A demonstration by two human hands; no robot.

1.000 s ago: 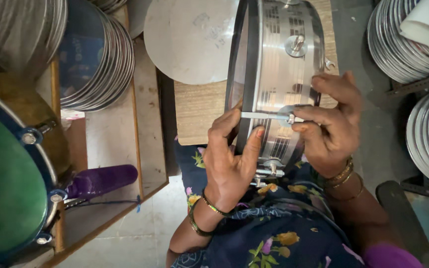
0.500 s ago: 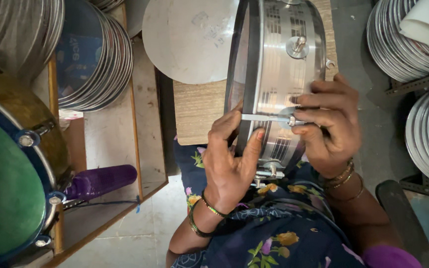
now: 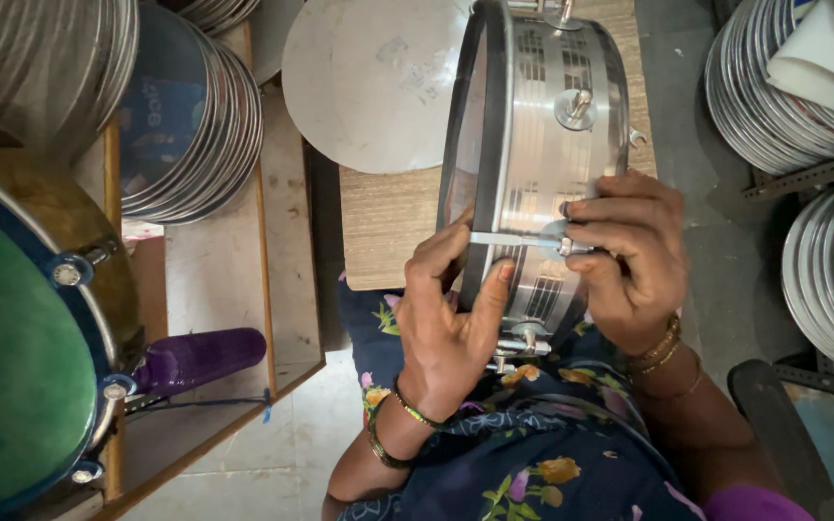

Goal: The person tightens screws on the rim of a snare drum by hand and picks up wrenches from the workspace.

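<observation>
A metal drum (image 3: 542,164) stands on edge over the worktop (image 3: 388,222) and the person's lap — its skin faces left. Across its shell lies a thin rod (image 3: 514,239), long axis left to right. The left hand (image 3: 446,328) clasps the rim; the right hand (image 3: 629,251) pinches the rod's right end — both hands clenched.

— Centre? Drum (image 3: 542,164) on edge across the lap, part over the counter (image 3: 388,222), round disc (image 3: 369,87) behind and to its left.

— And the hands? Left hand (image 3: 446,328) against the near rim, right hand (image 3: 629,256) on the shell's right side, thin rod (image 3: 518,241) between them.

— Sides? Stacked plates (image 3: 784,87) far right, more stacks (image 3: 185,116) upper left, big drum (image 3: 21,347) at the left edge, in a shelf
</observation>
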